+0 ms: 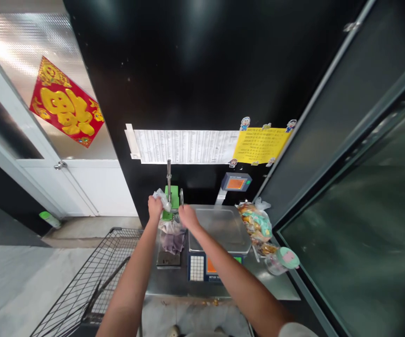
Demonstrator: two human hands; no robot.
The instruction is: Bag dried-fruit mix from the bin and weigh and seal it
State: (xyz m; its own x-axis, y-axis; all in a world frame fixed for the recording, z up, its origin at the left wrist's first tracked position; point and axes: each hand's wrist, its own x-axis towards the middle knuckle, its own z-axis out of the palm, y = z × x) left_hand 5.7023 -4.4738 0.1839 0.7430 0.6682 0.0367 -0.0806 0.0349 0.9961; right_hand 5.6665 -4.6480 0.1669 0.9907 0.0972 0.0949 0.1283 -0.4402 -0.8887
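My left hand [155,207] is closed on the gathered top of a clear plastic bag [163,200], just left of a green device [174,197] with an upright metal post [169,178]. Below the device hangs or rests the bag's fuller part, with pale and purplish-grey contents [172,242], over a dark flat base [168,260]. To the right, my right hand [188,216] has its fingers curled in, close to a thin metal rod [182,194] and the bag. What its fingers hold is hidden.
A weighing scale [218,222] with a raised display [236,183] stands on the metal counter [272,285]. Filled bags [255,222] and a clear jar with a green lid [288,258] lie right. A wire cart [114,252] stands left. A black wall rises behind.
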